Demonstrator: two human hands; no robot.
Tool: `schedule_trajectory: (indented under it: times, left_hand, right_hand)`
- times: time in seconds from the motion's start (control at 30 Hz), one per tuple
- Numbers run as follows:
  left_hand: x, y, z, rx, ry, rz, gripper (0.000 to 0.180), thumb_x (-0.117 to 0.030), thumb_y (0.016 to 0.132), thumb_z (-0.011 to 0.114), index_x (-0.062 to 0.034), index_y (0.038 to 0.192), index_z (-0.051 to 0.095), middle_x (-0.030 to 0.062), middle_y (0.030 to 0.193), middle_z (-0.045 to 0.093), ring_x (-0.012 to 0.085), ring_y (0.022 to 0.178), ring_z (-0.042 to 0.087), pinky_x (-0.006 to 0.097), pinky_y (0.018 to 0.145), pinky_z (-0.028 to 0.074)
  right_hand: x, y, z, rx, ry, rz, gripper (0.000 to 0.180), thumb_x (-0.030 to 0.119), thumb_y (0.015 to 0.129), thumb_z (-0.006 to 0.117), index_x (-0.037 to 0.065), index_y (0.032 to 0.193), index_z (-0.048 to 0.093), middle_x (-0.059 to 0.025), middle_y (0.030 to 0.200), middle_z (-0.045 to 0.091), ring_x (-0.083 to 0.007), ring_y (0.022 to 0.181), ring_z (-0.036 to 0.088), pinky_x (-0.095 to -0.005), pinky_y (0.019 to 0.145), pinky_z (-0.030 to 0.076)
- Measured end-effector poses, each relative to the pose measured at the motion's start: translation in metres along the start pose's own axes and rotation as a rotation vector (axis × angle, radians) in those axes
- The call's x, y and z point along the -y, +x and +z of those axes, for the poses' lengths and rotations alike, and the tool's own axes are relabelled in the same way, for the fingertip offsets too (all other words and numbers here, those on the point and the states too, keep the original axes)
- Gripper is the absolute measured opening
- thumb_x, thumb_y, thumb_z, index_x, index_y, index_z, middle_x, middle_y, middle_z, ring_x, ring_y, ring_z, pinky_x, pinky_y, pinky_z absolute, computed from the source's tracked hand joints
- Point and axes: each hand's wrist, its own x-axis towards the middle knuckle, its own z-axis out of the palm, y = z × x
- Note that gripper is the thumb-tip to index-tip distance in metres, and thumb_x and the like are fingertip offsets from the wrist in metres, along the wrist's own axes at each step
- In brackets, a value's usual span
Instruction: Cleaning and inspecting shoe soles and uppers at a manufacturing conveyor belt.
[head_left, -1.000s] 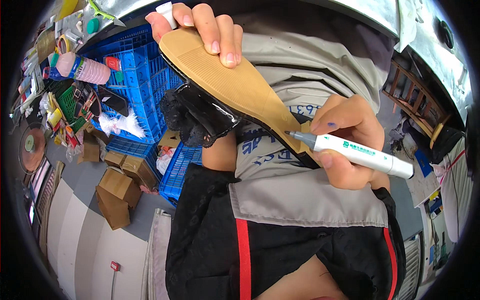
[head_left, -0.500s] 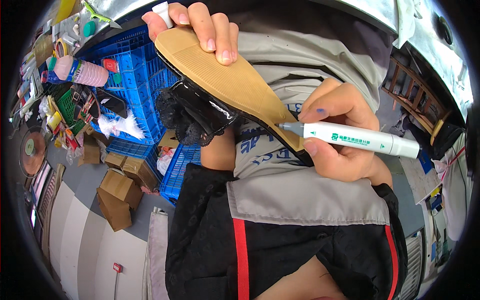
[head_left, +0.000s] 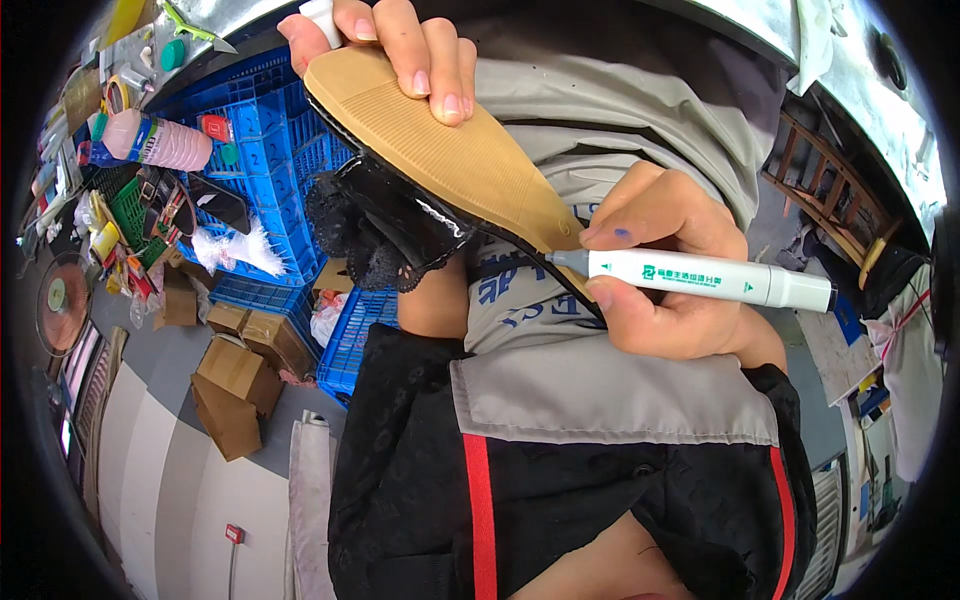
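Observation:
A black shoe with a tan ribbed sole is held sole up over my lap, its black lace trim hanging at the lower left. My left hand is closed round the broad end, fingers curled over the sole. A short white cylinder, perhaps a cap, is by its thumb. My right hand grips a white marker like a pen near the shoe's narrow end. The marker's grey tip is at the sole's dark edge; whether it touches I cannot tell. A blue spot marks a right finger.
Blue crates stand at the left, with cardboard boxes on the floor below. A pink bottle, a green-handled blade and clutter lie at the upper left. A wooden rack is at the right, below a metal table edge.
The marker and my right hand have shifted slightly left, bringing the tip from the sole's surface to its near dark edge. My left hand keeps its hold on the shoe.

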Motion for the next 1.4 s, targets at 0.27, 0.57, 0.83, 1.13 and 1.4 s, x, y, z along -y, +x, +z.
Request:
schedule_trajectory:
  times: [0.27,0.57,0.83,1.13,1.4]
  left_hand:
    - [0.0014,0.0005,-0.0042,0.040,-0.010,-0.001,0.058,-0.045,0.110,0.018,-0.0006,0.107,0.055,0.0113,0.075,0.054,0.0233,0.059,0.053,0.036,0.060,0.047]
    - [0.0033,0.0009,-0.0031,0.035,0.010,-0.001,0.058,-0.046,0.110,0.018,-0.0010,0.107,0.055,0.0113,0.074,0.054,0.0233,0.057,0.054,0.035,0.059,0.048]
    - [0.0015,0.0030,-0.0006,0.039,0.012,-0.009,0.059,-0.046,0.110,0.017,-0.0008,0.107,0.055,0.0115,0.074,0.054,0.0232,0.056,0.053,0.035,0.059,0.048]
    - [0.0008,0.0030,-0.0014,0.041,0.010,-0.014,0.060,-0.047,0.110,0.017,-0.0008,0.108,0.055,0.0118,0.075,0.054,0.0233,0.058,0.053,0.035,0.060,0.048]
    - [0.0016,0.0023,-0.0023,0.049,0.004,0.001,0.060,-0.047,0.110,0.017,-0.0007,0.108,0.055,0.0119,0.075,0.054,0.0235,0.057,0.053,0.035,0.059,0.048]
  right_hand:
    - [-0.0001,-0.0003,0.0002,-0.030,-0.012,0.009,0.030,-0.001,0.072,0.070,0.002,0.098,0.056,-0.0146,0.090,0.063,-0.0125,0.069,0.052,-0.0243,0.059,0.040]
    - [-0.0015,-0.0004,-0.0003,-0.028,-0.049,-0.024,0.030,-0.001,0.071,0.070,0.003,0.098,0.055,-0.0143,0.089,0.063,-0.0127,0.068,0.051,-0.0245,0.059,0.040]
    - [-0.0008,0.0004,0.0000,0.002,-0.057,0.002,0.031,-0.001,0.072,0.070,0.003,0.098,0.055,-0.0139,0.090,0.062,-0.0116,0.067,0.051,-0.0237,0.059,0.040]
    - [-0.0004,0.0008,0.0010,-0.014,-0.044,-0.010,0.029,0.001,0.074,0.070,0.003,0.098,0.055,-0.0137,0.089,0.062,-0.0109,0.067,0.051,-0.0239,0.059,0.040]
    - [-0.0010,-0.0001,0.0010,-0.024,-0.058,0.000,0.030,0.002,0.073,0.072,0.003,0.098,0.056,-0.0137,0.090,0.063,-0.0116,0.067,0.051,-0.0246,0.059,0.040]
